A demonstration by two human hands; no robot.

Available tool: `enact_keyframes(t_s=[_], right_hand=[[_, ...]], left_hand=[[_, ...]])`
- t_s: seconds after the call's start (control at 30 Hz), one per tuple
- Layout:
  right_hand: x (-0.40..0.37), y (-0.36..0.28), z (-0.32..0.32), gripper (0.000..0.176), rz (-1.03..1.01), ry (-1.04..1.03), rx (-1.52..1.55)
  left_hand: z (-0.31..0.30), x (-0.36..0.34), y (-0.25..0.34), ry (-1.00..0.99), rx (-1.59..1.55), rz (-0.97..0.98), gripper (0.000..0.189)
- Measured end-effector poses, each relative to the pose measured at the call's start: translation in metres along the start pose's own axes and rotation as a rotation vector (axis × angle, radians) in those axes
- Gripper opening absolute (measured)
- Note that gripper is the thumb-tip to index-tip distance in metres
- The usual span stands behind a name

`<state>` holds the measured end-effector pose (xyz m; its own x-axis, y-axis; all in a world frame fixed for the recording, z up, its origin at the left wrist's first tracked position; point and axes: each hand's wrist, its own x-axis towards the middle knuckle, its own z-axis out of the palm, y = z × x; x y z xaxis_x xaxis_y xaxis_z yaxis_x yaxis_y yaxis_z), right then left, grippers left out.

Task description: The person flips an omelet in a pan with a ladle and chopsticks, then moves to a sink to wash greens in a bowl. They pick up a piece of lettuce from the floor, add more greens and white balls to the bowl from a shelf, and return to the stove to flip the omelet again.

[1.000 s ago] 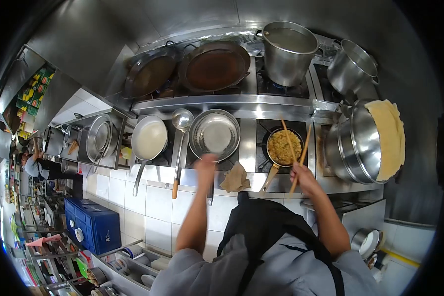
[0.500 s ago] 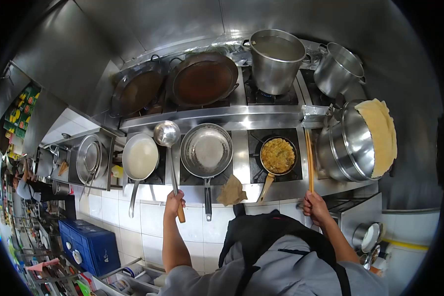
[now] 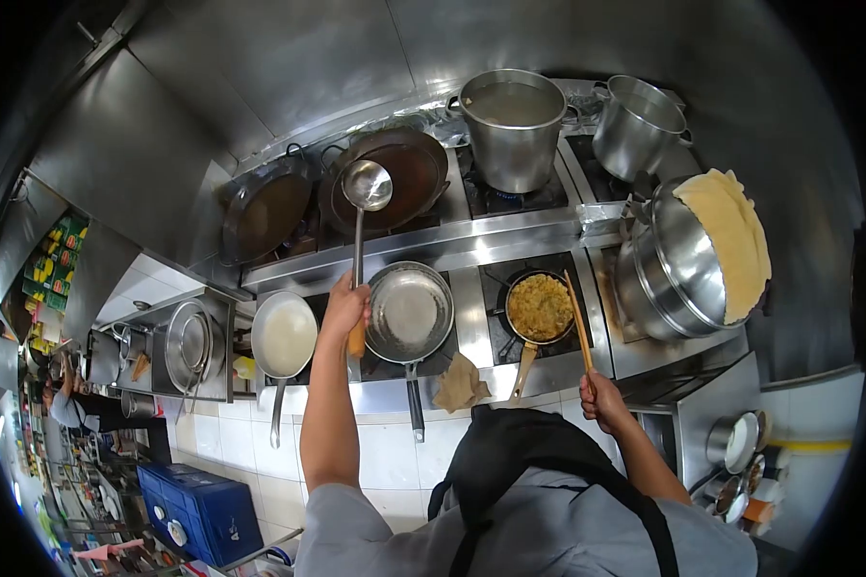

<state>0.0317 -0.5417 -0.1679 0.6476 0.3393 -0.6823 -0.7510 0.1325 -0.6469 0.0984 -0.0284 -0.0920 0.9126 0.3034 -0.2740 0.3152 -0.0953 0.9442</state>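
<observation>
While left grip [image 3: 344,306] closes round ladle [image 3: 368,185], upper left of centre, right grip [image 3: 602,402] closes on chopsticks [image 3: 581,327], tips by pan [image 3: 524,363], right of centre. Ladle looks stiff, bowl-heavy; best held near wooden end. Chopsticks: light, stiff.

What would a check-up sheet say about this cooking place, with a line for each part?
Surface: steel stove top, with pans over its burners.
Things in use: ladle, chopsticks and small pan of yellowish food.
Clutter: crumpled brown cloth by the front edge, near the silver pan.
Hands: left hand grips the ladle's handle; right hand grips the chopsticks, tips near the small pan's rim.
Cables: nothing seen.
Surroundings: tall pot over a blue flame, blue box on the floor, another person farther off.
</observation>
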Motion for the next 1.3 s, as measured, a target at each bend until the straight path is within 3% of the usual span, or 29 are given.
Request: enact_keyframes(t_s=[0.33,0.67,0.97,1.03,1.13,1.3], right_hand=[[-0.013,0.032,-0.034,0.039,-0.016,0.132,0.11],[-0.006,0.055,-0.028,0.041,-0.004,0.152,0.079],[0.004,0.073,-0.04,0.038,-0.019,0.128,0.049],[0.003,0.071,-0.041,0.034,-0.033,0.14,0.045],[-0.001,0.067,-0.051,0.029,-0.037,0.156,0.069],[-0.003,0.065,-0.083,0.023,-0.06,0.161,0.083]], left_hand=[[0.016,0.027,0.014,0.068,0.218,-0.025,0.027],[-0.007,0.018,0.007,-0.029,0.027,-0.057,0.029],[0.006,-0.094,0.064,-0.165,-0.155,-0.086,0.027],[0.022,-0.113,0.053,-0.23,-0.214,-0.099,0.029],[0.046,-0.135,0.023,-0.314,-0.364,-0.195,0.055],[0.115,-0.165,-0.039,-0.442,-0.402,-0.354,0.063]])
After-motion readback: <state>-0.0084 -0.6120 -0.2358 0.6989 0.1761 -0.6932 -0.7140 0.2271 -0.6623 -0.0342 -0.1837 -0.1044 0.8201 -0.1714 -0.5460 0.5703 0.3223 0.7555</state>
